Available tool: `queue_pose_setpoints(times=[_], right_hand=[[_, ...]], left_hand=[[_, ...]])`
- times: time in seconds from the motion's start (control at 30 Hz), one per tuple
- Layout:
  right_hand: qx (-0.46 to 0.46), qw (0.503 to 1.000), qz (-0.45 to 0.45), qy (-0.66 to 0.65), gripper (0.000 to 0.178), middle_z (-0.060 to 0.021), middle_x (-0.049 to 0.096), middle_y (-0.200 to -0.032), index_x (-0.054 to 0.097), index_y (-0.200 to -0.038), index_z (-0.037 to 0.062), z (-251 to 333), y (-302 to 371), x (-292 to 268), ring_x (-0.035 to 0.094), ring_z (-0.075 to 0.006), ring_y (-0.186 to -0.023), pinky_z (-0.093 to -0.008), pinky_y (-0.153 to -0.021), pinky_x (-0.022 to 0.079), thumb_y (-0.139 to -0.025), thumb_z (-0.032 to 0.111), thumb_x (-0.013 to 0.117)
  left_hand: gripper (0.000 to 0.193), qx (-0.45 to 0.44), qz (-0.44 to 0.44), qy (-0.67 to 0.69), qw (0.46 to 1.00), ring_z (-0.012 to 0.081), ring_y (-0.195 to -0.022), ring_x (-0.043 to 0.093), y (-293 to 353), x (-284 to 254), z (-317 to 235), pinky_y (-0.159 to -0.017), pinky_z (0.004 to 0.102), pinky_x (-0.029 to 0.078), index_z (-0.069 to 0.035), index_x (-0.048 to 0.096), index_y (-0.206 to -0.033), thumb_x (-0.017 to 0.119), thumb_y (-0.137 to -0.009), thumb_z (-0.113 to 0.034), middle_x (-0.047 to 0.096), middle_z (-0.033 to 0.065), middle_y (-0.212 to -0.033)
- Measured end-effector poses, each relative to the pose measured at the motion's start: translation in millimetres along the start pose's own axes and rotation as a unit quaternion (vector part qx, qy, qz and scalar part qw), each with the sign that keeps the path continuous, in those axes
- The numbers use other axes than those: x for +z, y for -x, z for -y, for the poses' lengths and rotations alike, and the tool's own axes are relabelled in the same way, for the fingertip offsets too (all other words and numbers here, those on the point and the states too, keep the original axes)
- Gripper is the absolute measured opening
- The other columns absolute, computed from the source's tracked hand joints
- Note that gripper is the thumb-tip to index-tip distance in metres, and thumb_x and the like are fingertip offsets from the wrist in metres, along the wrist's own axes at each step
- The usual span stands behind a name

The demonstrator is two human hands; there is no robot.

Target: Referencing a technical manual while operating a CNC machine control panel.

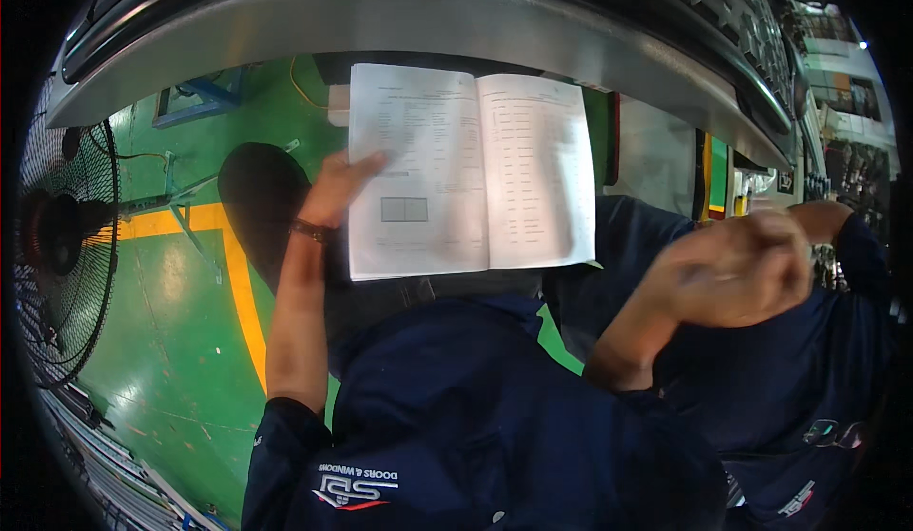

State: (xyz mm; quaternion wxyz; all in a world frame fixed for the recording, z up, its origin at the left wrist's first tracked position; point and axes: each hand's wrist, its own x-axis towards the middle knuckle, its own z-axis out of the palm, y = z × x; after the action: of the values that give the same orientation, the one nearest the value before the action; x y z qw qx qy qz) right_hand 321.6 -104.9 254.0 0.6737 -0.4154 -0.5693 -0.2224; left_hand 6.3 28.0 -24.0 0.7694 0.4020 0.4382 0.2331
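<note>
A printed booklet (537, 170) with white pages lies open across my lap, below the edge of a desk. Its left page carries lines of text and a small grey rectangle; the right page has columns of print. My left hand (344, 184) grips the booklet's left edge, thumb on top of the page and the other fingers hidden beneath. Off to the right of the booklet, my right hand (737, 274) is raised in the air and smeared by motion. Its fingers look curled, but whether anything is in them cannot be made out.
The grey desk edge (409, 22) curves across the top, with a black keyboard (723, 8) at upper right. A black fan (62, 236) stands at left on a green floor (162, 312) with yellow lines. Another person (789, 388) in dark clothes sits close at right.
</note>
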Motion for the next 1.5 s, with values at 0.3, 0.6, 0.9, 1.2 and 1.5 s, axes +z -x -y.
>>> queue_pose_setpoints(times=[0.3,0.6,0.9,1.2,1.5], right_hand=[[0.359,0.788,0.495,0.073,0.034,-0.0096,0.062,-0.091,0.068,-0.125,0.0068,-2.1,185.8,29.2,0.061,-0.0296,-0.09,-0.0415,-0.086,0.048,-0.091,0.011,0.069],[0.388,0.742,0.529,0.135,0.047,-0.0072,0.057,-0.08,0.063,-0.139,0.0106,0.8,185.7,24.9,0.06,-0.0269,-0.08,-0.0415,-0.08,0.049,-0.093,0.017,0.069],[0.441,0.659,0.567,0.223,0.06,-0.0145,0.076,-0.101,0.049,-0.154,0.0248,-2.7,178.7,16.2,0.074,-0.0317,-0.087,-0.043,-0.082,0.057,-0.097,0.031,0.066],[0.484,0.607,0.584,0.235,0.063,-0.013,0.074,-0.085,0.043,-0.157,0.0306,-12.1,174.3,11.3,0.073,-0.0317,-0.08,-0.0425,-0.078,0.057,-0.099,0.04,0.065],[0.484,0.574,0.606,0.264,0.067,-0.0141,0.075,-0.09,0.039,-0.16,0.0303,-13.5,171.5,9.1,0.075,-0.0321,-0.087,-0.0444,-0.08,0.058,-0.099,0.047,0.062]], left_hand=[[0.034,0.018,0.013,0.0,1.0,0.0125,-0.092,0.068,16.5,-20.1,-15.1,-0.084,0.0281,0.054,0.002,0.072,-0.119,0.075,-0.096,-0.024,0.074,0.0061,-0.107],[0.031,0.02,-0.003,0.008,1.0,0.0121,-0.088,0.069,31.5,-19.5,-9.4,-0.08,0.0273,0.055,0.002,0.072,-0.117,0.074,-0.097,-0.021,0.075,0.0078,-0.105],[0.035,0.001,-0.019,-0.032,0.999,0.0125,-0.091,0.067,28.5,-22.3,-5.7,-0.082,0.0273,0.053,0.004,0.071,-0.118,0.074,-0.096,-0.023,0.074,0.007,-0.106],[0.038,-0.011,-0.001,0.012,1.0,0.0131,-0.097,0.068,21.4,-17.6,-8.8,-0.086,0.0277,0.054,0.005,0.069,-0.121,0.075,-0.096,-0.022,0.074,0.009,-0.11],[0.038,0.0,-0.009,-0.013,1.0,0.0131,-0.098,0.067,18.8,-23.3,-2.3,-0.088,0.0284,0.053,0.004,0.069,-0.123,0.075,-0.096,-0.024,0.073,0.0069,-0.111]])
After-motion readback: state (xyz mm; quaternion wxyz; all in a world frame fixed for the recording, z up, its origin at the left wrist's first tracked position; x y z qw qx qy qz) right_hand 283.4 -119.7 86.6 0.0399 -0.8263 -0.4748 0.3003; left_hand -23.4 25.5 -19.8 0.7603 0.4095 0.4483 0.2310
